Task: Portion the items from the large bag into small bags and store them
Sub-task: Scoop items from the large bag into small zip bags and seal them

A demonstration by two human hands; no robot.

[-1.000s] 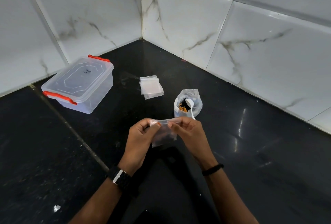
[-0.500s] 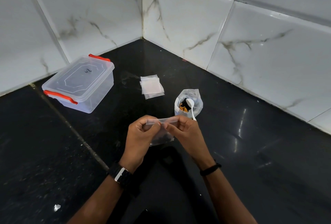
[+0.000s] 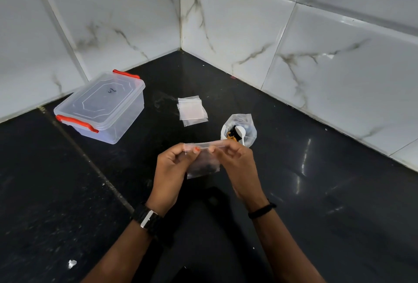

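While both hands, left (image 3: 172, 165) and right (image 3: 237, 160), keep pinching the small bag (image 3: 202, 165) top, grip has slid along: sealing nearly done.

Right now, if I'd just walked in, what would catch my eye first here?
Probably the left hand and right hand at centre, pinching the top of a small clear bag. Beyond them stands an open large bag with a white spoon inside, and at the left a lidded clear box with red clasps.
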